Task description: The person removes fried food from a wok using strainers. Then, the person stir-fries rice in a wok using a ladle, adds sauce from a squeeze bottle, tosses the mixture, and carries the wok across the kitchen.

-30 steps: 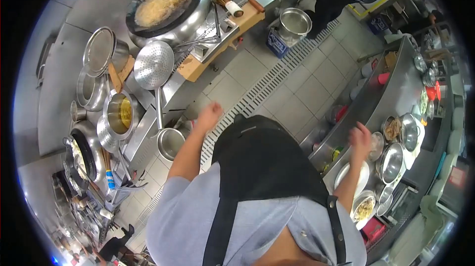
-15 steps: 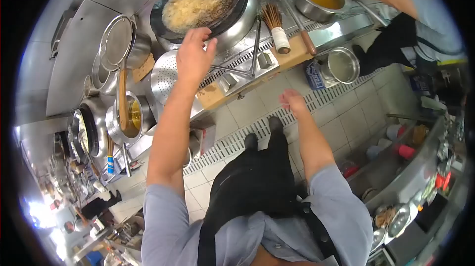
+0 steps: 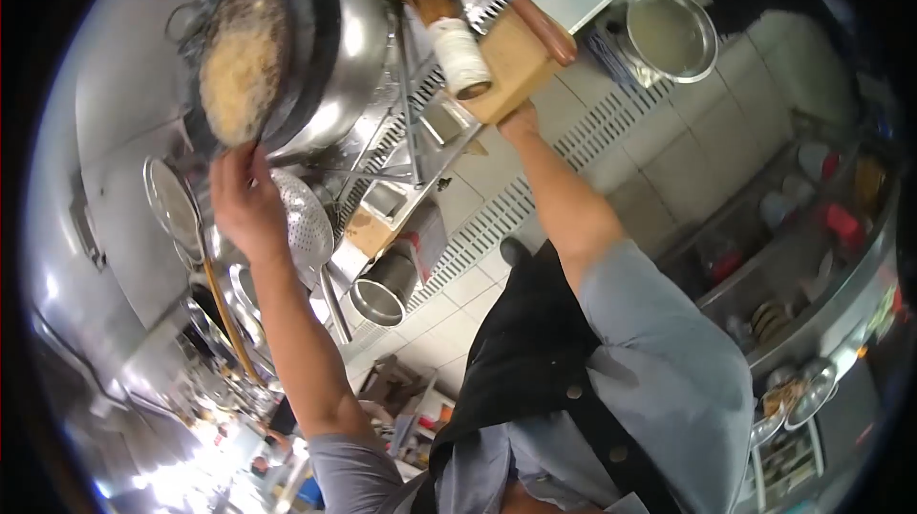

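Observation:
My left hand [image 3: 248, 199] is closed at the near rim of a black wok [image 3: 310, 46], its fingers curled at the edge. Pale food [image 3: 239, 74] bubbles in dark oil inside the wok. Close by that wrist lies a perforated metal skimmer [image 3: 304, 223]. My right hand [image 3: 519, 122] reaches the underside of a wooden board [image 3: 523, 60] on the counter edge, and its fingers are mostly hidden there. On the board stand a bamboo brush [image 3: 458, 55] with a white-wrapped handle and the brown wooden handle [image 3: 544, 32] of a long tool.
A pot of cloudy liquid [image 3: 671, 33] stands beyond the counter edge at right. A metal pot [image 3: 380, 292] sits below the counter. A fine strainer [image 3: 175, 203] rests at left. A floor grate [image 3: 497, 218] crosses the tiles. Dishes fill a steel trough [image 3: 764, 275] at right.
The view has swung round. My left hand has gone from above the wok's near side to its rim and closed there. My right hand has moved forward to the wooden board.

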A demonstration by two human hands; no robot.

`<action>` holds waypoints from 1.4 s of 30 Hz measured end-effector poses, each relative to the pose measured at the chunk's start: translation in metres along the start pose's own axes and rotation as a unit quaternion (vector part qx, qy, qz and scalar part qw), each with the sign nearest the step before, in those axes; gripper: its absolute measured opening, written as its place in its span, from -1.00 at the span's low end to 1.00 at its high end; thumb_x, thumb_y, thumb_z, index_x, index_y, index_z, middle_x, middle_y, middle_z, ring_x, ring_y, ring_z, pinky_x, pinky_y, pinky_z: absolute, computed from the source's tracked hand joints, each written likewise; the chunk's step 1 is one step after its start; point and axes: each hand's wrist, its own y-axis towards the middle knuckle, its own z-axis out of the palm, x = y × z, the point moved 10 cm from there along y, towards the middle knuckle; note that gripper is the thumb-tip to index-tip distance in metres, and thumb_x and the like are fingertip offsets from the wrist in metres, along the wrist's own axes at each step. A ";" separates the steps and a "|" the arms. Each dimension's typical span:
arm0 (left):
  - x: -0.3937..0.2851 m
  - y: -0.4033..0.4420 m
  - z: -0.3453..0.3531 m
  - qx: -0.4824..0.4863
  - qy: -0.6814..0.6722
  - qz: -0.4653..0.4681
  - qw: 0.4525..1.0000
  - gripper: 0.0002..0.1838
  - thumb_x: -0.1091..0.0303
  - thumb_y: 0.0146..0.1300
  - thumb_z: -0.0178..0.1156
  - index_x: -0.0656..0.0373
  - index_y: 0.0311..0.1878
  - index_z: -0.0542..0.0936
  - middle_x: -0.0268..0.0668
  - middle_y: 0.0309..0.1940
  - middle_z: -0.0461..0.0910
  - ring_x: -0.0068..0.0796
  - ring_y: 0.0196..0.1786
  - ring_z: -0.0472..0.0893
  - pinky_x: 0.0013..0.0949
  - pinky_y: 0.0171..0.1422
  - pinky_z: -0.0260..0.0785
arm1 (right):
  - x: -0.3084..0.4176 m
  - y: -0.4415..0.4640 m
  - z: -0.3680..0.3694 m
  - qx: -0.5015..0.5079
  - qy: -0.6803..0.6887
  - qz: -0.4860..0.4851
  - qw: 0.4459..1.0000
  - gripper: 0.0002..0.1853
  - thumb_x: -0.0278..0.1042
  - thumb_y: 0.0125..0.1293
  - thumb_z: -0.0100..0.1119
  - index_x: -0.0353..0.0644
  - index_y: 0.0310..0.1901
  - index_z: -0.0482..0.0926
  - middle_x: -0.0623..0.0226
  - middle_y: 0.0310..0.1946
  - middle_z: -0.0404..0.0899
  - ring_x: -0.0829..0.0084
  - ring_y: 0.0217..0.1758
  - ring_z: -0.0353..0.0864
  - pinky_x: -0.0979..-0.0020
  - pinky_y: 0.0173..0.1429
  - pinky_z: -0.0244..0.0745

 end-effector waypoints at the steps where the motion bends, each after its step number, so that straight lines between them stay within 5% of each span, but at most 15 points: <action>1: 0.004 0.000 -0.001 -0.009 0.001 -0.015 1.000 -0.87 0.47 0.28 0.42 0.12 -0.13 0.72 -0.28 -0.18 0.70 -0.32 -0.24 0.73 -0.27 -0.16 0.59 | -0.002 0.003 0.003 0.021 -0.006 -0.003 1.000 -0.61 -0.23 0.42 0.26 -0.17 0.18 0.49 0.21 -0.16 0.75 0.40 -0.22 0.77 0.34 -0.16 0.73; 4: 0.004 0.004 0.000 -0.024 0.012 -0.028 0.999 -0.89 0.47 0.30 0.41 0.16 -0.13 0.72 -0.30 -0.17 0.72 -0.38 -0.25 0.73 -0.28 -0.19 0.60 | -0.002 0.007 0.014 0.114 -0.008 -0.029 0.993 -0.74 -0.28 0.42 0.26 -0.16 0.07 0.60 0.28 -0.21 0.77 0.45 -0.26 0.77 0.40 -0.20 0.72; 7: 0.001 0.002 0.001 -0.027 0.018 -0.026 0.999 -0.90 0.48 0.30 0.41 0.20 -0.14 0.72 -0.30 -0.18 0.72 -0.39 -0.26 0.72 -0.29 -0.20 0.60 | -0.002 -0.003 0.012 0.134 0.177 0.026 0.975 -0.85 -0.37 0.45 0.23 -0.19 -0.05 0.67 0.33 -0.33 0.78 0.52 -0.36 0.75 0.45 -0.32 0.72; 16: 0.003 0.001 0.003 -0.031 0.014 -0.033 0.999 -0.91 0.43 0.31 0.43 0.18 -0.16 0.76 -0.32 -0.29 0.73 -0.48 -0.30 0.69 -0.40 -0.18 0.55 | 0.003 -0.007 0.005 0.133 0.173 0.025 0.976 -0.87 -0.42 0.55 0.10 -0.26 -0.03 0.60 0.28 -0.35 0.75 0.50 -0.42 0.73 0.46 -0.42 0.67; 27: 0.002 0.004 -0.001 -0.021 0.023 -0.049 0.998 -0.91 0.48 0.27 0.43 0.22 -0.20 0.71 -0.25 -0.25 0.71 -0.38 -0.31 0.68 -0.33 -0.23 0.58 | 0.012 0.003 0.009 0.102 -0.057 -0.073 0.991 -0.87 -0.38 0.54 0.12 -0.23 -0.03 0.56 0.33 -0.40 0.74 0.55 -0.49 0.69 0.51 -0.45 0.62; 34: 0.001 0.003 -0.001 -0.022 0.020 -0.057 0.998 -0.90 0.48 0.28 0.44 0.23 -0.19 0.71 -0.26 -0.25 0.70 -0.40 -0.30 0.69 -0.34 -0.22 0.58 | 0.002 0.005 0.015 0.118 0.087 -0.005 0.989 -0.87 -0.34 0.55 0.12 -0.20 -0.11 0.60 0.35 -0.44 0.72 0.55 -0.51 0.66 0.49 -0.46 0.59; 37: 0.000 0.002 0.000 -0.023 0.001 -0.050 0.998 -0.90 0.48 0.28 0.44 0.22 -0.18 0.72 -0.26 -0.25 0.70 -0.39 -0.31 0.69 -0.34 -0.21 0.59 | 0.005 0.002 0.008 0.100 0.051 -0.019 0.994 -0.86 -0.32 0.50 0.21 -0.18 -0.07 0.59 0.35 -0.45 0.72 0.53 -0.50 0.66 0.50 -0.46 0.58; 40: 0.010 -0.002 0.006 -0.014 -0.016 -0.075 0.997 -0.89 0.49 0.27 0.43 0.23 -0.16 0.72 -0.26 -0.25 0.70 -0.38 -0.30 0.70 -0.35 -0.18 0.59 | -0.010 -0.004 0.009 0.074 0.168 0.042 0.982 -0.78 -0.28 0.43 0.33 -0.16 -0.02 0.58 0.33 -0.42 0.72 0.52 -0.51 0.65 0.48 -0.48 0.57; 42: 0.014 -0.009 0.009 -0.005 -0.045 -0.112 0.993 -0.87 0.52 0.26 0.42 0.23 -0.14 0.71 -0.22 -0.24 0.70 -0.36 -0.21 0.72 -0.36 -0.14 0.60 | -0.017 -0.027 -0.017 0.017 0.118 0.084 0.989 -0.58 -0.20 0.30 0.45 -0.20 0.09 0.56 0.15 -0.22 0.76 0.29 -0.30 0.77 0.32 -0.26 0.70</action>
